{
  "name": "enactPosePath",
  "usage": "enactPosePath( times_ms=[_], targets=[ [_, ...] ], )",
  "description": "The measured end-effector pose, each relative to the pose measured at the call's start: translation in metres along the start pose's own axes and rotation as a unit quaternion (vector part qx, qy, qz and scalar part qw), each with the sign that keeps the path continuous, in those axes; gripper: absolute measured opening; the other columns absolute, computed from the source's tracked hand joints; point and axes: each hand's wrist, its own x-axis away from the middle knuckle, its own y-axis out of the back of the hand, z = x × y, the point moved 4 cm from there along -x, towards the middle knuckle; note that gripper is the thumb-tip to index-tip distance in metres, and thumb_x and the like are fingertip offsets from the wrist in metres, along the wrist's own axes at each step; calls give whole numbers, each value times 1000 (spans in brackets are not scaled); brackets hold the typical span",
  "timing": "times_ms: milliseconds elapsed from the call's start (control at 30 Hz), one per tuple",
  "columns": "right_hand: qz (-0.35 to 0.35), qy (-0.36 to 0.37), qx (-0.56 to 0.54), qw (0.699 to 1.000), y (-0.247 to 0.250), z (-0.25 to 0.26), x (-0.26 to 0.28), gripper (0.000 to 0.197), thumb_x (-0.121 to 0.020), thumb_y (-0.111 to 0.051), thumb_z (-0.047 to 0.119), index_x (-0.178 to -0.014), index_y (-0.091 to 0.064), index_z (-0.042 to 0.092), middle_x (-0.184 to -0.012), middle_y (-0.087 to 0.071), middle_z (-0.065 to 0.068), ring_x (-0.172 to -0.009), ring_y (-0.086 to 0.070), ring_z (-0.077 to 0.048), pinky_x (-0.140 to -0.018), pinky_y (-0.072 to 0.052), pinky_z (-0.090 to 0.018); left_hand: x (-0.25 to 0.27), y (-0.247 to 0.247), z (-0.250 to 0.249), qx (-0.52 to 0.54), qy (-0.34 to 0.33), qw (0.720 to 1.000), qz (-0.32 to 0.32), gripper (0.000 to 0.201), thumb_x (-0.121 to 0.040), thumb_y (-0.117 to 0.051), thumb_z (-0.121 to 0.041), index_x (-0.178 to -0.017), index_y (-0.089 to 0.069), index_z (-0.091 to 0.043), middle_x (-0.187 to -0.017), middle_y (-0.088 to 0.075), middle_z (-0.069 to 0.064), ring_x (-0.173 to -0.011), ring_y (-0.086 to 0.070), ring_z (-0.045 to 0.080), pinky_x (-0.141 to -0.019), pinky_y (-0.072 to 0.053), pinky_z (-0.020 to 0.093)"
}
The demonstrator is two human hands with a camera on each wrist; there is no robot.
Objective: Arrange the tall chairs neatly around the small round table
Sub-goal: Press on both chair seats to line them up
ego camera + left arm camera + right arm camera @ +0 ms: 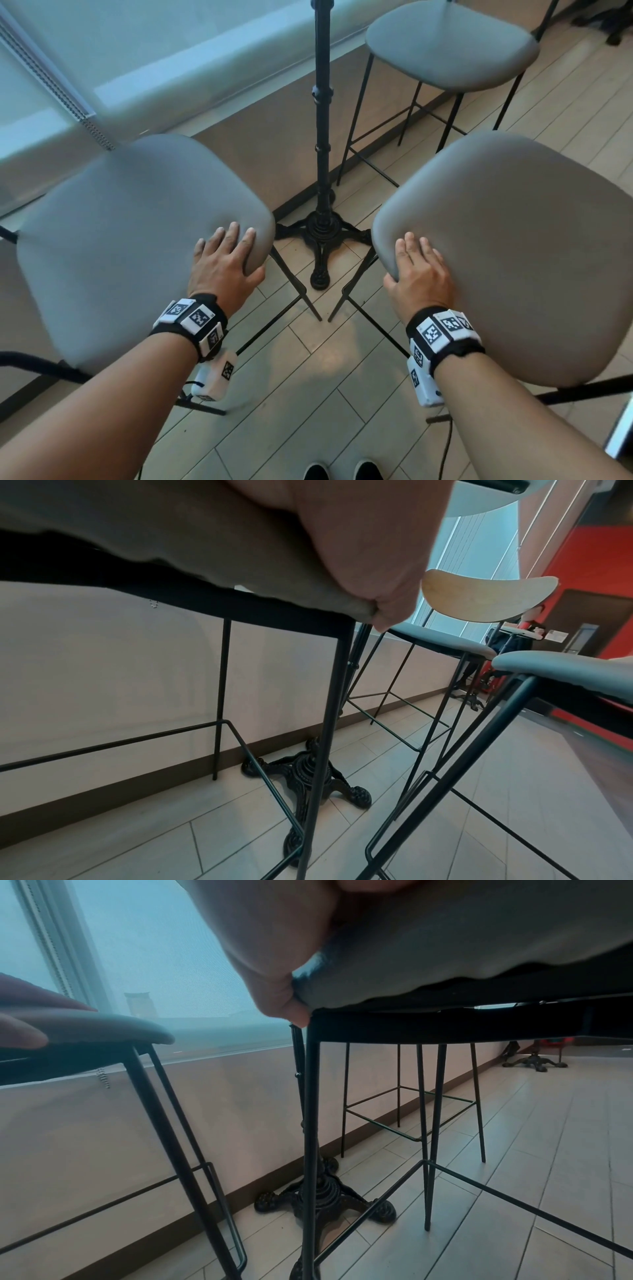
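Note:
Two tall chairs with grey padded seats and thin black legs stand on either side of the table's black pedestal [322,120] and its ornate cast base [322,229]. My left hand [226,260] grips the near right corner of the left chair seat [137,240], fingers on top and thumb [369,561] wrapped over the edge. In the same way my right hand [418,270] grips the near left corner of the right chair seat [513,246], thumb [274,961] curled under the rim. A third tall chair [452,44] stands beyond the pedestal at the back right. The tabletop is out of view.
A low wall and window [171,51] with a blind chain [51,75] run behind the table. The floor is pale tile [325,394], and my shoes [342,471] show at the bottom. Another table base [534,1061] stands far off along the wall; a person [527,631] sits in the distance.

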Motion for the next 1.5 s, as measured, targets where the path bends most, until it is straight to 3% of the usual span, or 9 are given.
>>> enactPosePath(
  times_ms=[133,233,367,433,800,1033,1500],
  targets=[
    [25,21,9,999,-1,9,5,71,-63,-86,16,-126,-60,-4,-133,-59,-25,-122,-56,-45,-103,-41,-54,8,1,2,8,-7,1000,0,72,-86,-67,-45,-149,-40,-23,-156,-37,12,-144,-29,35,-118,-17,54],
    [30,25,29,999,4,11,4,71,-74,-81,31,-133,-55,1,-142,-52,-22,-130,-48,-42,-108,-36,-55,8,3,3,16,-1,1000,3,72,-88,-62,-49,-151,-36,-26,-160,-31,8,-147,-23,31,-120,-13,52],
    [67,-27,75,995,12,7,1,81,-90,-39,69,-154,-22,23,-164,-14,-13,-149,-11,-38,-118,-7,-54,11,3,4,26,20,999,5,64,-95,-38,-60,-152,-30,-32,-164,-21,2,-151,-11,26,-120,-2,50],
    [73,-56,87,992,10,5,0,81,-90,-26,74,-156,-12,28,-165,-4,-12,-149,-4,-40,-118,-4,-57,13,1,6,30,32,999,8,62,-96,-31,-62,-152,-29,-35,-165,-19,1,-151,-9,28,-120,0,52],
    [34,-58,76,995,3,6,0,73,-90,-43,64,-149,-38,22,-158,-28,-18,-142,-25,-45,-115,-21,-58,12,-1,8,28,43,999,7,62,-96,-34,-61,-152,-30,-34,-164,-20,6,-151,-13,28,-121,-7,51],
    [8,-60,56,997,3,7,0,70,-86,-42,60,-142,-49,19,-152,-39,-20,-137,-34,-49,-111,-28,-57,12,-2,6,29,43,999,0,61,-96,-38,-59,-151,-33,-32,-162,-25,7,-150,-17,29,-121,-10,52],
    [-8,-37,42,998,1,12,3,64,-86,-47,55,-139,-53,19,-149,-42,-23,-133,-37,-51,-108,-32,-58,17,0,4,24,38,999,-9,58,-96,-45,-54,-148,-39,-29,-159,-33,9,-147,-23,31,-119,-13,53]
  ],
)
